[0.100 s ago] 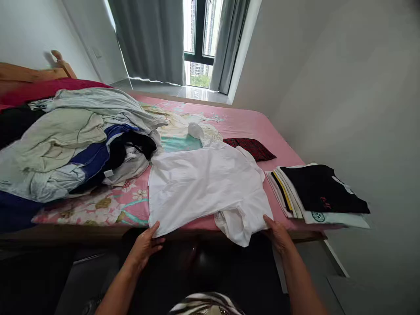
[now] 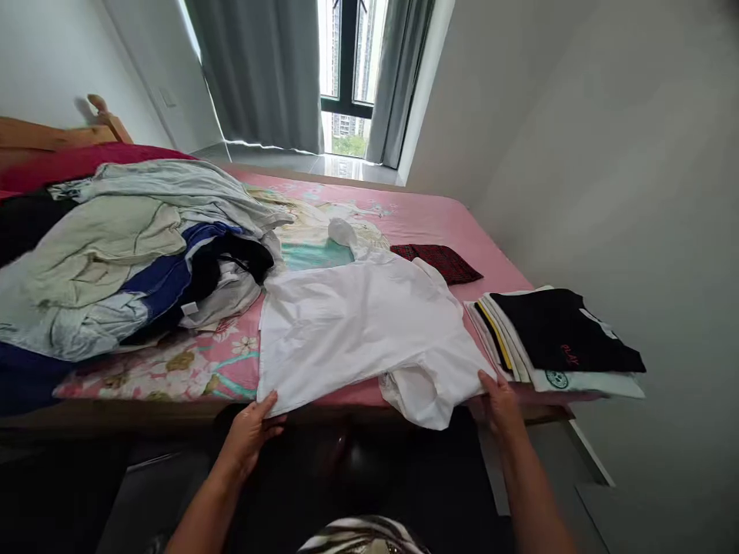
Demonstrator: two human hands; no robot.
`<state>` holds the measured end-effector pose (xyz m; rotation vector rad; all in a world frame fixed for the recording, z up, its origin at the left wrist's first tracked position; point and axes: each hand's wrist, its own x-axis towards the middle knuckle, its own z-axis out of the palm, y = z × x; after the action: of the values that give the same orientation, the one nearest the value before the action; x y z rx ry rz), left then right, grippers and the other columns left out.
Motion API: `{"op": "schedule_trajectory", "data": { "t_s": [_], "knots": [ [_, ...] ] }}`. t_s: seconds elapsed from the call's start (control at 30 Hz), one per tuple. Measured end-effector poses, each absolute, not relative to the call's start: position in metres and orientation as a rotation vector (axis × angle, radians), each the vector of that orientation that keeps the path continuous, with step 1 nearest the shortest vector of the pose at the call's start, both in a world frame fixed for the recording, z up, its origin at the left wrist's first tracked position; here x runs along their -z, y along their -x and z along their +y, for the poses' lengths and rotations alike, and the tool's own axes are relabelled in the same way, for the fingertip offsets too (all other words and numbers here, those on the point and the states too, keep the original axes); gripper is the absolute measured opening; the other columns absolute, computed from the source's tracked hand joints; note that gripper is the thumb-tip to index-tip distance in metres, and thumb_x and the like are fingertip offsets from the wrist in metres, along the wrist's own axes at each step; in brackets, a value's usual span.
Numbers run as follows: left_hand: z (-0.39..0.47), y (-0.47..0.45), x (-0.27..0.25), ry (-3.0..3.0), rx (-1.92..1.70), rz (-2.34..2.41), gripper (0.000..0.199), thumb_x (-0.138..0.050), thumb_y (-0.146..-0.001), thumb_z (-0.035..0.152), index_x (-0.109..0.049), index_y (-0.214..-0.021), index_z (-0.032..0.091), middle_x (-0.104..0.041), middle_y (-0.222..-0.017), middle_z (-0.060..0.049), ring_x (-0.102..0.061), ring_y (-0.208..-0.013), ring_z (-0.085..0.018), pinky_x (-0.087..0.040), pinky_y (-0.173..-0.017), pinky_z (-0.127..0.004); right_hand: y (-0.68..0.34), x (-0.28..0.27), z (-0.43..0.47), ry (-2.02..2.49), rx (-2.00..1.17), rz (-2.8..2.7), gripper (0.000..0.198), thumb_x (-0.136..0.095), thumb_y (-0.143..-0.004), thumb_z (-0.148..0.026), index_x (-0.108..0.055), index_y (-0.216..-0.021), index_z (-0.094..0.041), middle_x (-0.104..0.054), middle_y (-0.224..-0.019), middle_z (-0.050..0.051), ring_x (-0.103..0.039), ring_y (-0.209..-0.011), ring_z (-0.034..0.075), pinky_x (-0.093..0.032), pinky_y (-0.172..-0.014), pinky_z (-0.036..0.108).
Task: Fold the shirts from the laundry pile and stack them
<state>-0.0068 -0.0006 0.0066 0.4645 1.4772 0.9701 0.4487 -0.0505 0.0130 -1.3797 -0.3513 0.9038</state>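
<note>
A white shirt (image 2: 363, 323) lies spread sideways across the near edge of the bed, one sleeve hanging down over the edge. My left hand (image 2: 252, 431) pinches its hem at the near left corner. With thumb and fingers my right hand (image 2: 501, 404) grips the shirt at its near right side, by the shoulder or collar area; which of these I cannot tell. The cloth between my hands is fairly flat, with light wrinkles.
A big heap of loose clothes (image 2: 115, 261) covers the bed's left side. Folded shirts are stacked at the right, a black T-shirt (image 2: 560, 331) on top. A dark red plaid folded cloth (image 2: 444, 262) lies behind the white shirt on the pink bedsheet (image 2: 427, 211).
My right hand has moved a little to the right and up, drawing the shirt's right side outward. My left hand keeps its hold at the hem. The view has shifted slightly.
</note>
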Motion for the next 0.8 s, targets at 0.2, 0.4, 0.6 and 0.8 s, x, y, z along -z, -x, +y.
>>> {"op": "schedule_trajectory", "data": {
  "t_s": [0.2, 0.4, 0.6, 0.8],
  "knots": [
    [-0.019, 0.025, 0.01, -0.407, -0.886, 1.471, 0.026, -0.07, -0.073, 0.031, -0.062, -0.088, 0.012, -0.066, -0.077, -0.005, -0.063, -0.058, -0.014, -0.047, -0.045, -0.021, -0.472, -0.017, -0.065, 1.553, -0.956, -0.434, 0.042, -0.079, -0.059, -0.042, -0.064, -0.091, -0.02, -0.069, -0.069, 0.0, -0.063, -0.057, 0.018, -0.051, -0.051, 0.027],
    [-0.02, 0.019, 0.009, -0.445, -0.879, 1.4, 0.037, -0.077, -0.064, 0.04, -0.062, -0.086, 0.014, -0.064, -0.073, -0.003, -0.06, -0.059, -0.013, -0.045, -0.045, -0.021, -0.472, -0.009, -0.097, 1.724, -1.224, -0.42, 0.044, -0.078, -0.059, -0.047, -0.065, -0.085, -0.013, -0.07, -0.071, 0.009, -0.064, -0.059, 0.022, -0.049, -0.052, 0.029],
    [-0.027, 0.047, 0.012, -0.551, -0.824, 1.388, 0.045, -0.078, -0.059, 0.05, -0.064, -0.081, 0.013, -0.062, -0.069, -0.002, -0.056, -0.06, -0.012, -0.043, -0.049, -0.021, -0.482, 0.003, -0.139, 1.854, -1.332, -0.508, 0.051, -0.076, -0.055, -0.052, -0.068, -0.088, -0.015, -0.072, -0.083, 0.011, -0.066, -0.07, 0.026, -0.051, -0.06, 0.032],
    [-0.049, 0.052, 0.038, -0.579, -0.756, 1.457, 0.052, -0.075, -0.055, 0.058, -0.063, -0.074, 0.012, -0.059, -0.064, -0.002, -0.053, -0.06, -0.013, -0.04, -0.05, -0.021, -0.494, 0.017, -0.141, 2.274, -0.85, -0.889, 0.044, -0.066, -0.053, -0.06, -0.069, -0.076, -0.024, -0.071, -0.081, 0.009, -0.067, -0.076, 0.031, -0.052, -0.062, 0.035]
  ]
}}
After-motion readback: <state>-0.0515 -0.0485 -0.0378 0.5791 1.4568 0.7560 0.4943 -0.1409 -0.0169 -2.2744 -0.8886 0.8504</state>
